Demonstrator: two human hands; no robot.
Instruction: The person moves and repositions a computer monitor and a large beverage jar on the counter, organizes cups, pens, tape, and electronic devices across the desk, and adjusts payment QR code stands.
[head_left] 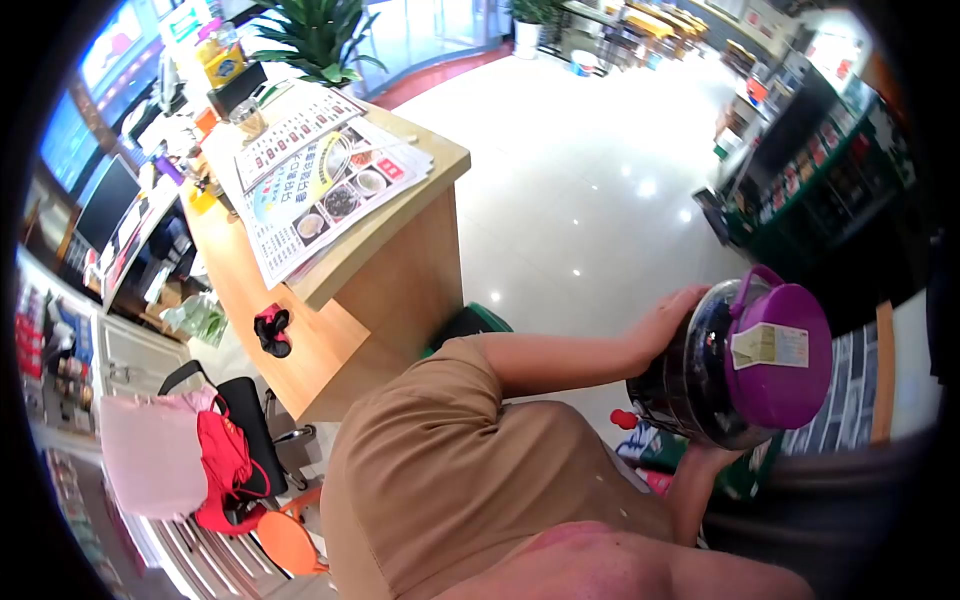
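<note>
A large, shiny dark jar (690,375) with a purple screw-type lid (785,375) is held tilted on its side at the right. The lid has a purple carrying loop and a pale paper label. My left hand (675,318) presses against the jar's upper side, near the lid. From below, my right hand (703,462) supports the jar near the lid end; its fingers are partly hidden behind it. A small red knob (624,419) shows by the jar's lower end; I cannot tell whether it is attached.
To the left stands a wooden counter (395,275) with printed sheets (330,190) and a black-and-red hair tie (271,330). An office chair (240,430) and an orange stool (287,540) are at lower left. A dark green shelf unit (830,190) is at right, beyond the glossy floor (580,180).
</note>
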